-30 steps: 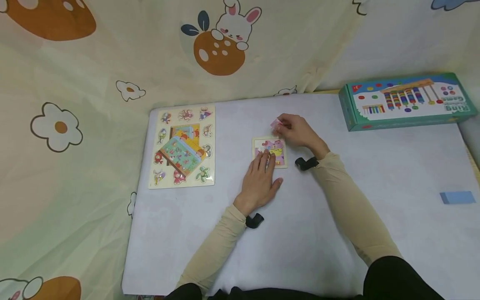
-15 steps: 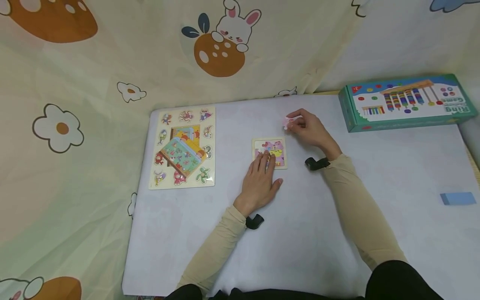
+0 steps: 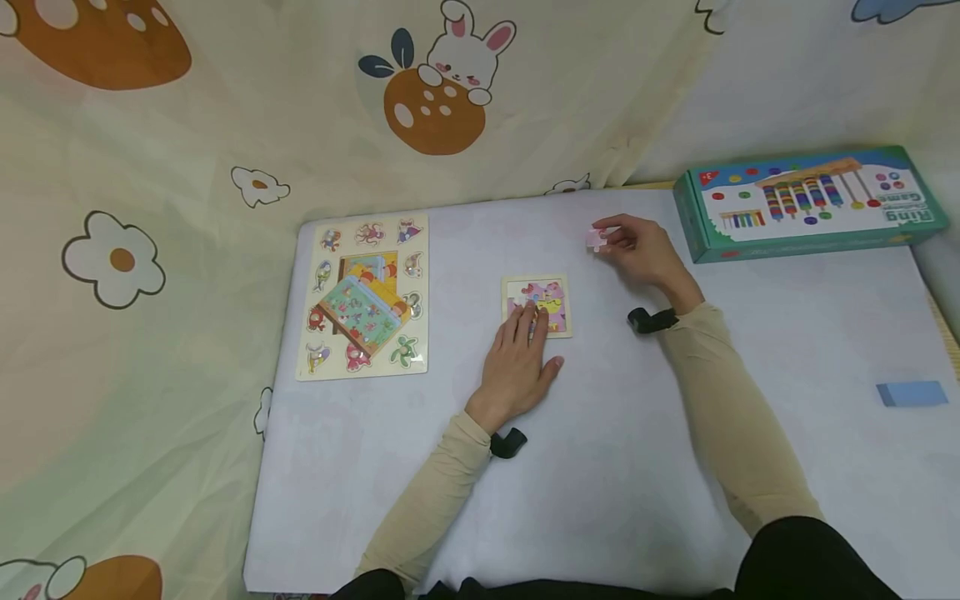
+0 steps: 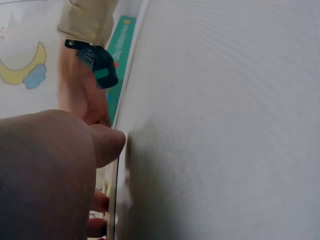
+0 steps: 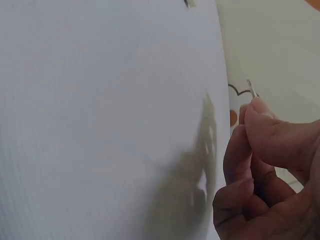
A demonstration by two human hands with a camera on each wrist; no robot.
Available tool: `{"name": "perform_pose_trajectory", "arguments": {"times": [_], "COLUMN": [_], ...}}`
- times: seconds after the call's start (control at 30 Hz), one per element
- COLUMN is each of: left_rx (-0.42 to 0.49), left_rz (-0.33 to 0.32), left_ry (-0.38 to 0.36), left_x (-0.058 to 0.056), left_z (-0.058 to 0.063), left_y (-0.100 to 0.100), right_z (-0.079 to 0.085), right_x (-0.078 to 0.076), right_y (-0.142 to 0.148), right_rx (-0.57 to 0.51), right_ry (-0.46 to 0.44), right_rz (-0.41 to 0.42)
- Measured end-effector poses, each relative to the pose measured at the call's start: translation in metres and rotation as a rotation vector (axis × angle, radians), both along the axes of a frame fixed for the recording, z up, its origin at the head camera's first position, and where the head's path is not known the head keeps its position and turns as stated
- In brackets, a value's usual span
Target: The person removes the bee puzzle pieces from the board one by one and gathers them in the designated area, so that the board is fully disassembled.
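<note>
On the puzzle [image 3: 552, 293], left fingers [image 3: 522, 327] lie straight; right fingers [image 3: 617, 222] pinch a piece [image 3: 595, 240].

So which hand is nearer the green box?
Right: the right hand is beside the left end of the green box; the left hand is farther off, touching the small puzzle.

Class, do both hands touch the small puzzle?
No, the left hand rests on the puzzle, but the right hand holds a piece clear of it.

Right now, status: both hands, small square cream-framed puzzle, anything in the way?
Left hand resting on puzzle. Right hand pinching small flat pink piece, away from puzzle. Left fingers partly cover it.
</note>
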State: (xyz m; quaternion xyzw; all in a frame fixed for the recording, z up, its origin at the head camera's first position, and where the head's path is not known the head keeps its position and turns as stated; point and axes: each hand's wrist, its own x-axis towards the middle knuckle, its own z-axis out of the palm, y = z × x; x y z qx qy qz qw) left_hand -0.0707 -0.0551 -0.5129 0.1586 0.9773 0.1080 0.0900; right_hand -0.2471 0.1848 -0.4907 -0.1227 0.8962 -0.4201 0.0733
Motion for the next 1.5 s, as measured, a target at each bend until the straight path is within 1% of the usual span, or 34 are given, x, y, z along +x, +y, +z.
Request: {"name": "perform_pose_trajectory", "arguments": {"times": [0.1,0.33,0.53,0.7,0.83,0.9,1.0,1.07,1.13,1.37,1.5], "left_rx": [0.003,0.013,-0.009,-0.02,-0.025,-0.023,-0.02,-0.02,-0.022,-0.019,-0.017], "left_rz": [0.0,-0.004,-0.007,-0.019,-0.022,-0.022,-0.015,-0.009,-0.003,0.0,-0.002], "left_ry": [0.003,0.007,0.011,0.021,0.02,0.017,0.012,0.009,0.01,0.018,0.012], "left_x": [0.0,0.001,0.002,0.001,0.001,0.001,0.001,0.001,0.001,0.0,-0.001], "left_z": [0.0,0.0,0.0,-0.001,-0.001,-0.001,-0.001,0.0,0.0,-0.002,-0.002], "left_y": [0.0,0.001,0.001,0.002,0.002,0.002,0.001,0.0,0.0,-0.001,-0.001], "right_z": [0.0,0.001,0.001,0.001,0.004,0.006,0.009,0.01,0.012,0.012,0.009], "right_x": [-0.002,-0.004,-0.007,-0.009,-0.008,-0.007,-0.003,0.0,0.005,0.02,0.024], "right_y": [0.003,0.002,-0.002,-0.001,0.0,-0.001,-0.006,-0.013,-0.024,-0.06,-0.072], "right_rx": [0.024,0.059,0.14,0.19,0.18,0.161,0.113,0.085,0.072,0.108,0.138], "right_ry": [-0.008,-0.061,-0.062,-0.082,-0.107,-0.106,-0.082,-0.055,-0.038,0.013,0.001], "right_rz": [-0.01,-0.002,0.027,0.029,0.015,-0.001,-0.023,-0.021,0.011,0.231,0.293]}}
